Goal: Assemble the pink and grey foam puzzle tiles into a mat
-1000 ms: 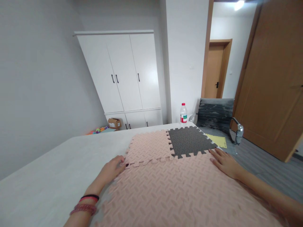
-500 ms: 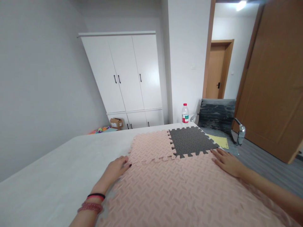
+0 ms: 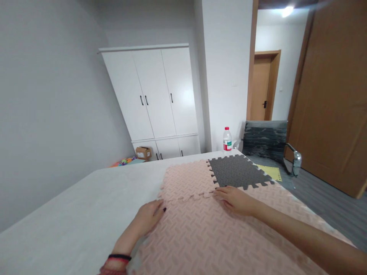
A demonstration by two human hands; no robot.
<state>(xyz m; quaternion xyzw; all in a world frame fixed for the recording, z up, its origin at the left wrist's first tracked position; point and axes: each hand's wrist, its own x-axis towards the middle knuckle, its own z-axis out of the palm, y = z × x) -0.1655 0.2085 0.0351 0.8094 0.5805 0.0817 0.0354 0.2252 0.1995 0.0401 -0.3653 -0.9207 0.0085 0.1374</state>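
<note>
Interlocking foam mat tiles lie on a pale grey table (image 3: pixel 65 214): a big pink stretch (image 3: pixel 206 240) close to me, a pink tile (image 3: pixel 186 179) beyond it and a dark grey tile (image 3: pixel 237 172) at the far right. My left hand (image 3: pixel 150 217) rests flat on the left edge of the near pink mat, fingers stretched toward the seam. My right hand (image 3: pixel 236 198) lies palm down on the seam where the pink and dark grey tiles meet, fingers spread. Neither hand holds anything.
A water bottle (image 3: pixel 227 139) stands at the table's far edge. Behind it is a grey office chair (image 3: pixel 265 141) with a yellow tile (image 3: pixel 269 172) on its seat. A white wardrobe (image 3: pixel 157 99), a small cardboard box (image 3: pixel 143 152) and wooden doors (image 3: pixel 332 103) fill the room.
My right hand has slid left from the mat's right edge to the seam near the tile junction. My left hand has stayed at the left edge. The camera has shifted slightly.
</note>
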